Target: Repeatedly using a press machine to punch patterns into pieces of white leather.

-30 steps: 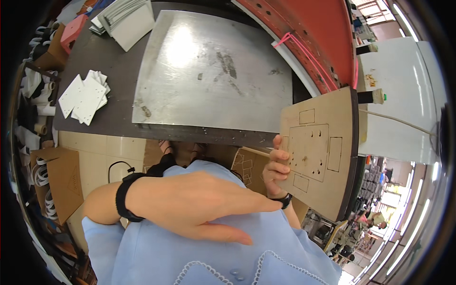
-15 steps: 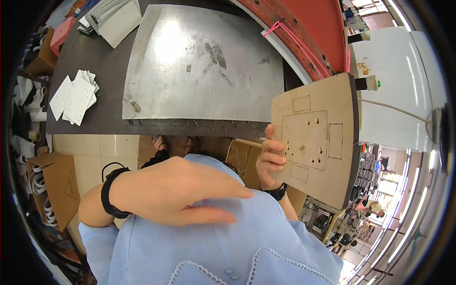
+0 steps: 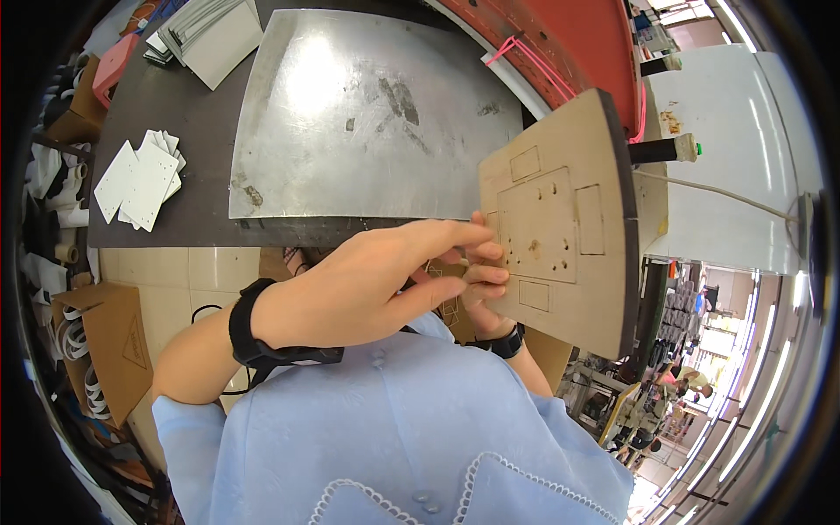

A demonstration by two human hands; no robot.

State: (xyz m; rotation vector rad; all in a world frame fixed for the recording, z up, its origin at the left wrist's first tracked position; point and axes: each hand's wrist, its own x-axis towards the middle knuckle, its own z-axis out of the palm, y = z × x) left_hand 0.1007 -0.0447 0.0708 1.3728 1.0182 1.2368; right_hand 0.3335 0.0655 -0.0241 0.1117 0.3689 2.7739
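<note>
A thick tan wooden die board (image 3: 560,223), with thin rectangular outlines and several small holes on its face, stands tilted up at the right. My right hand (image 3: 486,284) grips its left edge, the fingers curled over onto the face. My left hand (image 3: 372,280) reaches across in front of my body, palm down, fingers stretched and thumb apart. Its fingertips come close to the right hand's fingers at the board's edge; I cannot tell whether they touch. Nothing shows in the left hand. The board's far side is hidden.
A worn metal sheet (image 3: 376,122) covers much of the dark table (image 3: 201,232). White punched pieces (image 3: 144,179) and a stack of grey-white sheets (image 3: 214,44) lie at its left. Behind the board rises a red machine (image 3: 560,44). An open cardboard box (image 3: 114,341) holds rolls at the left.
My left hand has moved up and to the right, toward the board's edge. The board has shifted slightly up and left, still in my right hand.
</note>
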